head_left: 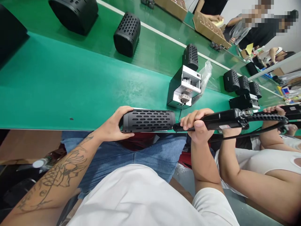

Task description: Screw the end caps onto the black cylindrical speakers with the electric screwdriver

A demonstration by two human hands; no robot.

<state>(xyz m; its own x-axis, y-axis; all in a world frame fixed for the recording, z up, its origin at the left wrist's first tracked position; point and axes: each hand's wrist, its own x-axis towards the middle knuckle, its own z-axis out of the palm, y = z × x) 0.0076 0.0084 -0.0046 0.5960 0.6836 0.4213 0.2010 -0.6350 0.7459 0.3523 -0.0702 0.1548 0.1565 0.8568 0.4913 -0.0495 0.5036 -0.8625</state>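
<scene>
Left fingers (124,109), partly spread, clasp one perforated black housing (149,121); right fingers (192,118) curl tightly around one black screwdriver (223,118).

My feed shows me two open cardboard boxes (205,29) at the far side, people (261,33) near one of them. Low at left I see a white-capped bottle (39,163).

green worktop (94,88): black-and-silver device (185,89) standing; darker strip (160,51) behind: perforated black housings (127,34)
</scene>
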